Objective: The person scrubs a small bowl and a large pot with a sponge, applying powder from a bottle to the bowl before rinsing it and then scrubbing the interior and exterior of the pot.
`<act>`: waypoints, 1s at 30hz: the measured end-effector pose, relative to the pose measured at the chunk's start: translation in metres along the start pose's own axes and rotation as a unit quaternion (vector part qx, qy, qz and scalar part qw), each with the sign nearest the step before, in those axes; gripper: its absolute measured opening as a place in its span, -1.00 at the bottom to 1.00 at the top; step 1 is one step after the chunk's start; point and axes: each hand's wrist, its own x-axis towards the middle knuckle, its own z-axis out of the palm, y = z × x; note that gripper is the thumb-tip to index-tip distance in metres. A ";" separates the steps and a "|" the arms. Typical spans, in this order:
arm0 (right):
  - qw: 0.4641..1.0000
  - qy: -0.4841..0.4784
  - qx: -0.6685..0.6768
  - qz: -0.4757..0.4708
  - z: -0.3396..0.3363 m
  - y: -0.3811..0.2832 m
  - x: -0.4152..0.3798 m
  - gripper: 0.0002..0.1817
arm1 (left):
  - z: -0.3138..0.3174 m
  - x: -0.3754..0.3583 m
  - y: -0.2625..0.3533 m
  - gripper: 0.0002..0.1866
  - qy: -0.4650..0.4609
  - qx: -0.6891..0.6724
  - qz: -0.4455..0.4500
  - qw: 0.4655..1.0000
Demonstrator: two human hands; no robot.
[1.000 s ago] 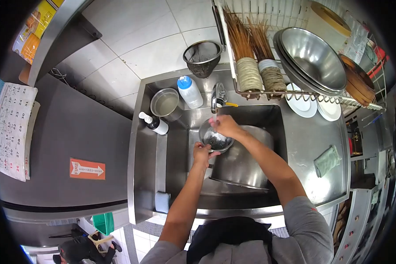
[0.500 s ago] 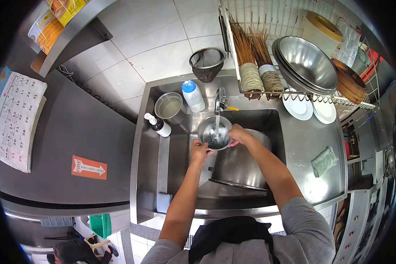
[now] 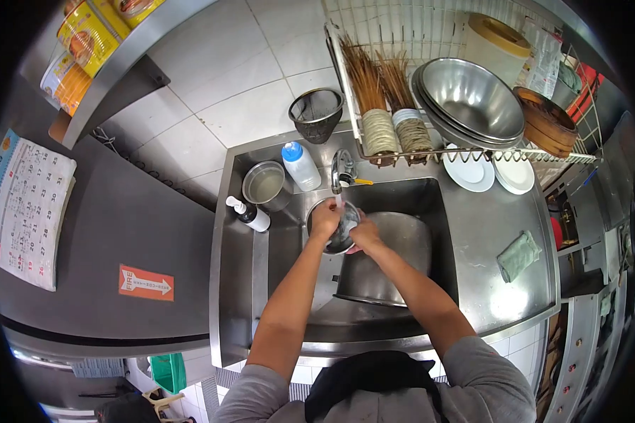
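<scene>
A small steel bowl (image 3: 340,238) with dark contents is held under the running tap (image 3: 341,169), over the sink (image 3: 374,194). My left hand (image 3: 326,220) reaches into the bowl from its left rim, fingers over the contents. At the bowl's right edge, my right hand (image 3: 363,234) grips and supports it. Just below and to the right of the bowl, a large steel pot (image 3: 388,261) lies tilted in the sink basin. Water falls from the tap into the bowl.
Left of the tap stand a blue-capped bottle (image 3: 300,166), a steel cup (image 3: 264,185) and a pump bottle (image 3: 248,214). A dish rack (image 3: 473,151) above holds steel bowls (image 3: 473,99), skewers and bamboo steamers. Two white plates (image 3: 473,174) and a green cloth (image 3: 518,255) lie on the right counter.
My left hand has moved from the bowl's lower left rim up into the bowl. My right hand has shifted down to the bowl's right underside. The camera view has tilted slightly.
</scene>
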 end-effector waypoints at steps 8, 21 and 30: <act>0.996 -0.003 -0.086 -0.028 0.006 -0.032 -0.020 -0.25 | 0.009 -0.027 0.017 -0.34 0.073 0.471 0.013 0.879; 0.999 0.038 0.028 -0.002 0.002 -0.019 0.009 -0.17 | 0.004 -0.006 0.015 -0.70 -0.015 0.299 0.164 0.940; 0.998 0.016 -0.049 -0.021 0.006 -0.017 0.003 -0.20 | -0.007 -0.001 0.029 -0.75 -0.007 0.094 0.027 0.995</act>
